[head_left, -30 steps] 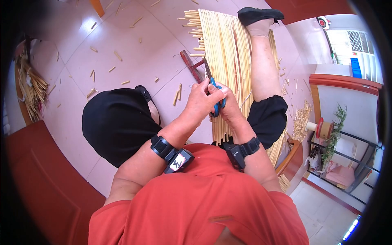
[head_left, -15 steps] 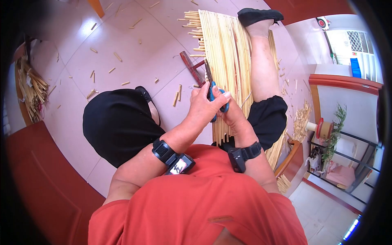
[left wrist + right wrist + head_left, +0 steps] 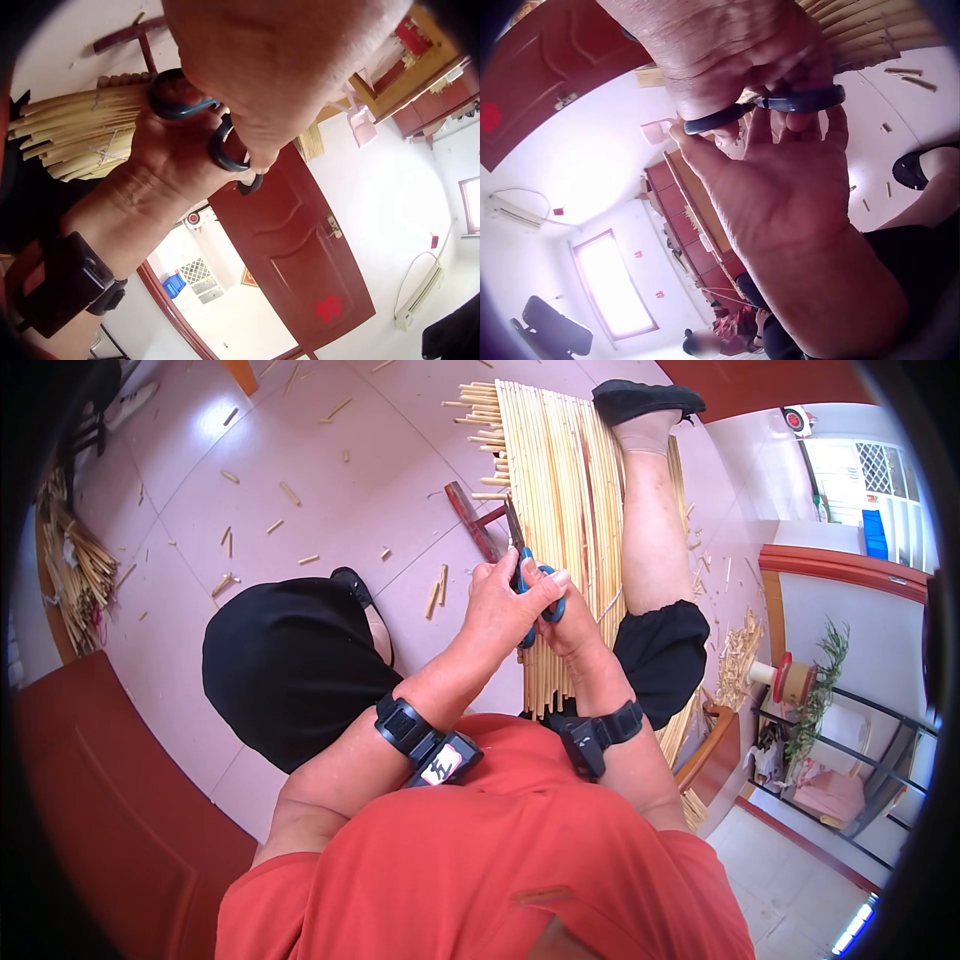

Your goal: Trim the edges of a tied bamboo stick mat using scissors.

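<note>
Blue-handled scissors (image 3: 556, 606) lie between both hands, blades pointing away from the body over the left edge of a mat (image 3: 560, 470) of straw-coloured stalks. My left hand (image 3: 498, 605) grips the handles from the left, its thumb reaching across them. From the other side, my right hand (image 3: 577, 628) holds the handles too. In the right wrist view, dark finger loops (image 3: 806, 100) show between the hands, with left fingers curled about one. Uneven stalk ends (image 3: 482, 435) stick out past the mat's far left edge.
A dark red wooden frame (image 3: 470, 520) lies beside the mat. Short cut stalk pieces (image 3: 435, 595) are scattered over the tiled floor (image 3: 400, 470). A stalk bundle (image 3: 75, 565) stands at far left. The outstretched leg (image 3: 655, 530) lies over the mat's right part.
Both hands have shifted slightly on the scissors, and the handle loops sit at a different spread. The view has moved a little; a white shoe now shows at the upper left.
</note>
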